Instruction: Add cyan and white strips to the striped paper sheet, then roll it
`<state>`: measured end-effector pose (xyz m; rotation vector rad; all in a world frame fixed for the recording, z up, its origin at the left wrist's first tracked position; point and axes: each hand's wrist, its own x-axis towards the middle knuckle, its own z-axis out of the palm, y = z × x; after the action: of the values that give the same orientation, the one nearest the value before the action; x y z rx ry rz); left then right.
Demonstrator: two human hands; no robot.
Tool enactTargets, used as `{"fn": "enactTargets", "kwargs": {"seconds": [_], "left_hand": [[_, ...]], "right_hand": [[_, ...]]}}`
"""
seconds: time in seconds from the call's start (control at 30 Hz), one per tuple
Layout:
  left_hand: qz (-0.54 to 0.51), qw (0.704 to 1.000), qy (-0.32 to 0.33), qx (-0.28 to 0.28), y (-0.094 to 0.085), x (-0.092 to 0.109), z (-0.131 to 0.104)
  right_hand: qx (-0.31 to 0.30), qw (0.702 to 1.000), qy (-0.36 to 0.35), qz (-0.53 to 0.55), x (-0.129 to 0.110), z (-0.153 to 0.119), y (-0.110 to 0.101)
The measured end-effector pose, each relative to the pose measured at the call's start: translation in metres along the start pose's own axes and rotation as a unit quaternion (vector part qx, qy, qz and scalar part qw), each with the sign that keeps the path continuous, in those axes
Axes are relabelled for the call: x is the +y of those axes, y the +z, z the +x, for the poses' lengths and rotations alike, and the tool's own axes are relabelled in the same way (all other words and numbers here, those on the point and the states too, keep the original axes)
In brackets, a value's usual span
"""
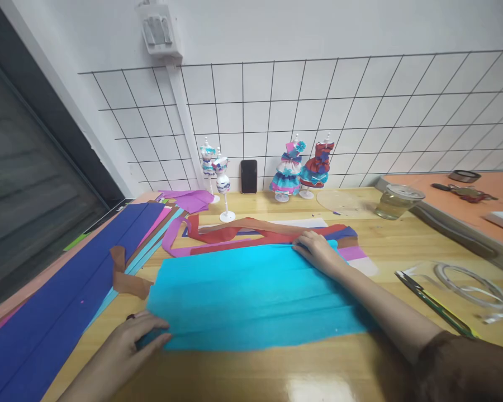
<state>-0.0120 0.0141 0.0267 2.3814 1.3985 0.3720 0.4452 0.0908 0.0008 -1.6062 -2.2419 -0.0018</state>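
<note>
A wide sheet of bright blue crepe paper (243, 296) lies across the wooden table in front of me. At its near left corner is my left hand (136, 340), a dark ring on one finger, with the paper's edge between thumb and fingers. My right hand (316, 250) rests on top of the sheet near its far edge, fingers stretched out and palm down. Just beyond that edge lie strips of red crepe paper (222, 234), along with purple, brown and dark blue ones.
Folded dark blue crepe paper (62, 296) and other colours are stacked at left. Miniature dress stands (285, 173), a phone (248, 176) and white mannequins (222, 184) line the wall. To the right are a lidded cup (398, 202), thread snips (436, 304) and a coiled clear strip (471, 285).
</note>
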Motion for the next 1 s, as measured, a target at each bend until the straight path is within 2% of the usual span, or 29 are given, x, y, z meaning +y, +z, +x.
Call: {"fn": "enactTargets", "kwargs": {"seconds": [0.13, 0.23, 0.37, 0.5, 0.6, 0.67, 0.77, 1.0], "left_hand": [[-0.016, 0.999, -0.021, -0.025, -0.008, 0.003, 0.005], [0.003, 1.0, 0.009, -0.006, -0.017, 0.009, 0.026], [0.046, 0.997, 0.045, 0.051, -0.02, 0.01, 0.081], [0.073, 0.995, 0.051, 0.036, -0.008, -0.007, 0.143], [0.077, 0.995, 0.055, 0.012, 0.003, -0.02, 0.172], [0.07, 0.996, 0.053, -0.022, 0.006, -0.023, 0.181], [0.05, 0.994, 0.054, -0.076, 0.006, -0.02, 0.182], [-0.021, 0.997, 0.046, -0.064, -0.017, -0.001, 0.176]], "right_hand": [[0.001, 0.999, -0.006, -0.032, -0.001, -0.005, -0.006], [-0.005, 0.999, -0.003, -0.041, 0.0, -0.002, -0.005], [-0.007, 0.999, -0.009, -0.037, 0.002, 0.0, 0.001], [-0.003, 0.999, -0.019, -0.044, 0.003, 0.0, 0.003], [-0.003, 0.999, -0.024, -0.048, 0.004, 0.0, 0.002], [-0.004, 0.998, -0.026, -0.049, 0.004, 0.0, 0.0], [-0.005, 0.998, -0.032, -0.045, 0.002, -0.001, -0.002], [0.015, 0.998, -0.041, -0.052, 0.002, 0.002, -0.006]]}}
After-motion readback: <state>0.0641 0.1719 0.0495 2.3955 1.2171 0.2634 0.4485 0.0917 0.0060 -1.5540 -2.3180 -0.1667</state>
